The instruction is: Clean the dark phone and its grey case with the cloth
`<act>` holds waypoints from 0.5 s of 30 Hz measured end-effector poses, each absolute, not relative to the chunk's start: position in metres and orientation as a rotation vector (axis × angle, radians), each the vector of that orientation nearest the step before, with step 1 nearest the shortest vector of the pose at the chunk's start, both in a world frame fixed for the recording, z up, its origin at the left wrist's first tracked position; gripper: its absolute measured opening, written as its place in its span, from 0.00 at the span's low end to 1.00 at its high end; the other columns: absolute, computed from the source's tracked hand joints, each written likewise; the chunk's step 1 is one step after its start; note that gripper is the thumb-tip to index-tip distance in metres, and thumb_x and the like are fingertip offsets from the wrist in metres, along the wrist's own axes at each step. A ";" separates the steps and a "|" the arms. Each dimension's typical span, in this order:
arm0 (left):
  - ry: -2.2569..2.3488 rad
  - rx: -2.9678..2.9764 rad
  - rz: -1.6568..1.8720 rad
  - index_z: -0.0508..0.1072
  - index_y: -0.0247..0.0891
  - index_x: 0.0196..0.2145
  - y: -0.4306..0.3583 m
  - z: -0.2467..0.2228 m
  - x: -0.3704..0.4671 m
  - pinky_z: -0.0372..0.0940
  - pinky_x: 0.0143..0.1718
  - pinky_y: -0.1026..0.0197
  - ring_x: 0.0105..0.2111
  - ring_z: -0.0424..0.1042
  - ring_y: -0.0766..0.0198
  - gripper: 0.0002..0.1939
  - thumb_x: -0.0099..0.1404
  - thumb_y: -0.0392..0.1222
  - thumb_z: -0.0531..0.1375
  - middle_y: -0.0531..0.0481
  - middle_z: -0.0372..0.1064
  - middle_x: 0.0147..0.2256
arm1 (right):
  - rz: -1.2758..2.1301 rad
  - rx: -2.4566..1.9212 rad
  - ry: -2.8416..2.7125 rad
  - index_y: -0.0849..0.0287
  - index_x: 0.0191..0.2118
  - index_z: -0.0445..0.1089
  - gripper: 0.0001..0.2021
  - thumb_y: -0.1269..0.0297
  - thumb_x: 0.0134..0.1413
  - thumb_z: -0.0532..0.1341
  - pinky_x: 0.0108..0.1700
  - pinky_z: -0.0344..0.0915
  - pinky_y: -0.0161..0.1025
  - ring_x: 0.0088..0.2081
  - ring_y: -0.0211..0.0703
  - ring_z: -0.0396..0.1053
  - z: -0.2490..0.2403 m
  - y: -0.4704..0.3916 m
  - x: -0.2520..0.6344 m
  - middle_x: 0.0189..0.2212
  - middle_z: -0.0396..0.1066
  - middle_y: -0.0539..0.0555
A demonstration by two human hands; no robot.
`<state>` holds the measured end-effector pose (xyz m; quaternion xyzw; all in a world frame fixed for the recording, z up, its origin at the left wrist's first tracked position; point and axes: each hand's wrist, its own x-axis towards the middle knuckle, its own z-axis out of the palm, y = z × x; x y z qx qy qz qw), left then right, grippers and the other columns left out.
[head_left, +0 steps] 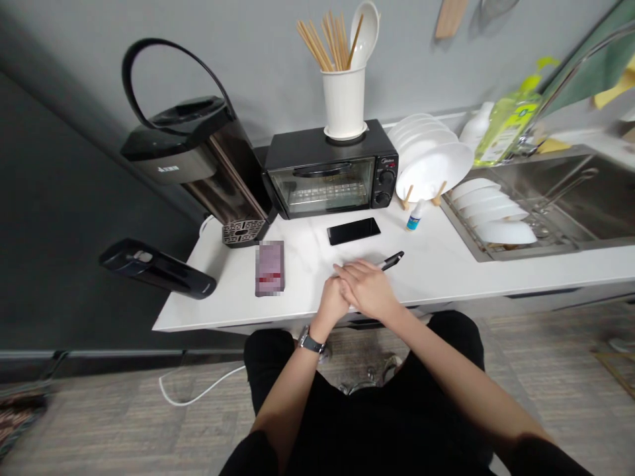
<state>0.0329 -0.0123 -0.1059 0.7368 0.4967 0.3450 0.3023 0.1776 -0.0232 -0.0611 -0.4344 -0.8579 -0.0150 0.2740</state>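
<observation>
At the counter's front edge my hands are clasped together. My right hand (370, 289) lies over my left hand (333, 301), its fingers closed across it. Most of the left fingers are hidden beneath; a watch (311, 340) is on that wrist. A slim pen-like object (393, 260) with a black end and a pale section lies just beyond my right hand, its near end hidden. Whether either hand touches it I cannot tell. Farther back rests a black smartphone (354, 231). To the left is a blurred purplish box (270, 268), and to the right a small bottle (415, 216) with a blue label.
A black toaster oven (327, 175) carries a white holder (344, 102) of chopsticks. Left stand a hot-water dispenser (198, 158) and a dark flask-shaped object (159, 268). White plates (434, 168) are racked before the sink (585, 198), with bowls (506, 231) and green soap (508, 125).
</observation>
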 end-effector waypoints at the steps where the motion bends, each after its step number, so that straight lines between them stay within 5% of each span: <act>1: 1.304 1.953 0.919 0.83 0.33 0.35 -0.013 -0.105 0.032 0.73 0.40 0.58 0.36 0.82 0.53 0.11 0.69 0.32 0.59 0.41 0.83 0.36 | -0.044 -1.203 -2.311 0.66 0.57 0.76 0.19 0.65 0.71 0.53 0.61 0.65 0.49 0.50 0.51 0.77 -0.061 -0.017 0.190 0.48 0.81 0.62; 4: 1.238 1.910 0.972 0.84 0.38 0.45 -0.014 -0.100 0.035 0.74 0.46 0.59 0.41 0.83 0.54 0.12 0.74 0.39 0.59 0.45 0.84 0.43 | -0.076 -1.469 -2.165 0.64 0.51 0.80 0.20 0.66 0.73 0.50 0.62 0.64 0.53 0.47 0.52 0.78 -0.061 0.005 0.240 0.43 0.83 0.60; 7: 1.209 1.874 1.010 0.83 0.40 0.49 -0.013 -0.098 0.041 0.74 0.47 0.58 0.43 0.83 0.54 0.13 0.74 0.43 0.60 0.47 0.83 0.46 | -0.131 -1.591 -2.002 0.63 0.51 0.79 0.20 0.68 0.73 0.49 0.69 0.55 0.60 0.55 0.55 0.76 -0.061 0.009 0.250 0.47 0.82 0.60; 10: 1.256 1.914 0.980 0.84 0.36 0.43 -0.011 -0.103 0.041 0.74 0.40 0.59 0.37 0.82 0.54 0.11 0.71 0.35 0.59 0.44 0.84 0.40 | -0.121 -1.408 -2.089 0.64 0.55 0.77 0.19 0.69 0.72 0.50 0.70 0.55 0.56 0.60 0.53 0.73 -0.063 -0.011 0.204 0.50 0.81 0.60; 15: 1.293 1.959 0.932 0.83 0.33 0.35 -0.013 -0.107 0.032 0.73 0.36 0.59 0.31 0.81 0.55 0.10 0.67 0.29 0.61 0.43 0.83 0.33 | -0.078 -1.184 -2.301 0.66 0.59 0.75 0.19 0.64 0.72 0.54 0.62 0.66 0.49 0.50 0.50 0.77 -0.062 -0.025 0.179 0.49 0.81 0.62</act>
